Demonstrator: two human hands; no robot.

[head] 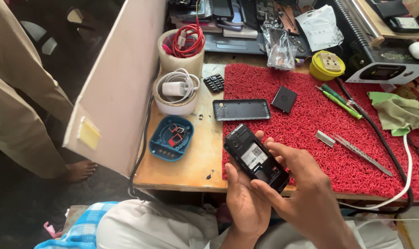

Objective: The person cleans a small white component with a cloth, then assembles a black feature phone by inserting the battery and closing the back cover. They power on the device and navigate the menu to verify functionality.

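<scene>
Workbench (182, 170) wooden, red bristle mat (311, 120) over right part; back cover (241, 109), battery (283, 98), keypad (214, 83) lie apart from phone; tweezers (362, 154), green screwdrivers (341, 101) on mat. Phone (256, 157) back-up, cover off, battery bay open, held above near table edge; left hand (244, 203) cradles it from beneath; right hand (306, 193) closed round lower end, fingertips on body. Best, likely: steady grip, light pressure near open bay; work over mat so small parts don't roll.
</scene>
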